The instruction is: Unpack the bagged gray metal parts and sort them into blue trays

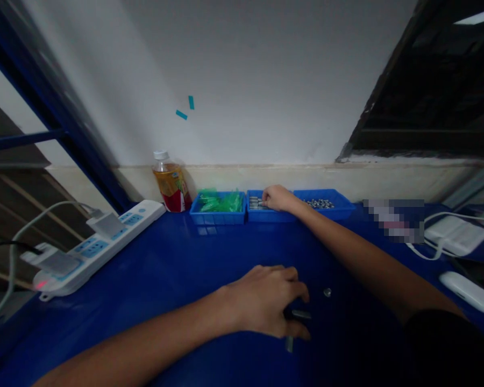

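Two metal pieces (301,314) show beneath the curled left hand (264,301), partly hidden, and I cannot tell whether it grips either; one small round piece (327,292) rests just beside on the counter (210,252). Beyond, the right hand (280,198) dips into the middle of three blue trays (270,216), its grip unclear, among metal parts (255,203) too small to count.

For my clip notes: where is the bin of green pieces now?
In the head view, the bin of green pieces stands left of centre near the wall, between the bottle and the middle blue bin.
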`<state>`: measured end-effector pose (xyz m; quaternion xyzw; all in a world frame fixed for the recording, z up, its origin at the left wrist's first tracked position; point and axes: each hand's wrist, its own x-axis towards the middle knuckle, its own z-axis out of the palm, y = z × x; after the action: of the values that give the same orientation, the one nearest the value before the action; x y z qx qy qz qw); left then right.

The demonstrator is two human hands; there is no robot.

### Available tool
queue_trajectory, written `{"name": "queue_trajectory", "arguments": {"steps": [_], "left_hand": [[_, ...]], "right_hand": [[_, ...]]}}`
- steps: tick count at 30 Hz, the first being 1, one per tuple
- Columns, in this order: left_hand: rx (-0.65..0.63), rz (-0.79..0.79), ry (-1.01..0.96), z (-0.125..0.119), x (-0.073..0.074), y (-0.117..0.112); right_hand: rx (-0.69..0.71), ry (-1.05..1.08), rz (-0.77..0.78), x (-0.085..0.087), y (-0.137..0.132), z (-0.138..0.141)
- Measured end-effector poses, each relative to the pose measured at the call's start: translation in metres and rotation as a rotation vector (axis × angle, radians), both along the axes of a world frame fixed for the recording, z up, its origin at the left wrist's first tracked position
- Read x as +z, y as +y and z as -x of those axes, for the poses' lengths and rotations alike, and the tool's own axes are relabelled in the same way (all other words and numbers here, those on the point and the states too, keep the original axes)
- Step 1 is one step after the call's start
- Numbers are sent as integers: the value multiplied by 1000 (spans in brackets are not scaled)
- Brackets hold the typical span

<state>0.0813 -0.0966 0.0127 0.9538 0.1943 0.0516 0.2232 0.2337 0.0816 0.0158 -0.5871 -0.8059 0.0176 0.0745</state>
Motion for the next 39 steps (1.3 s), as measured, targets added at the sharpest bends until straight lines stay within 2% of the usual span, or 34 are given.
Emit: {"name": "queue_trajectory", "arguments": {"steps": [4,8,10,13,15,17,20,24,28,30,36,39], "left_hand": [[30,-42,18,0,-7,5],[87,-58,-22,2,-13,17],[118,-62,-23,3,-14,21],[151,-81,-15,5,-17,26],[194,-104,-40,5,-19,31],[229,-100,-89,5,-22,38],[192,-5,-194,5,-23,46],[190,113,-341,3,-24,49],[258,138,-402,4,-29,47],[249,124,-411,6,-29,47],[-38,-17,-201,21,-14,55],[-45,-47,-161,26,-14,60]], "right_hand": [[-61,-24,-9,-2,2,8],[-115,-3,-80,9,-12,4],[-80,113,-153,13,-35,0],[77,358,-290,9,-88,-7],[164,424,-347,-2,-128,-14],[252,430,-338,-15,-161,-21],[296,384,-319,-33,-186,-28],[305,343,-329,-42,-189,-29],[256,317,-384,-38,-187,-28],[204,322,-408,-36,-185,-32],[-1,415,-461,-29,-155,-56],[-41,418,-457,-23,-135,-63]]}}
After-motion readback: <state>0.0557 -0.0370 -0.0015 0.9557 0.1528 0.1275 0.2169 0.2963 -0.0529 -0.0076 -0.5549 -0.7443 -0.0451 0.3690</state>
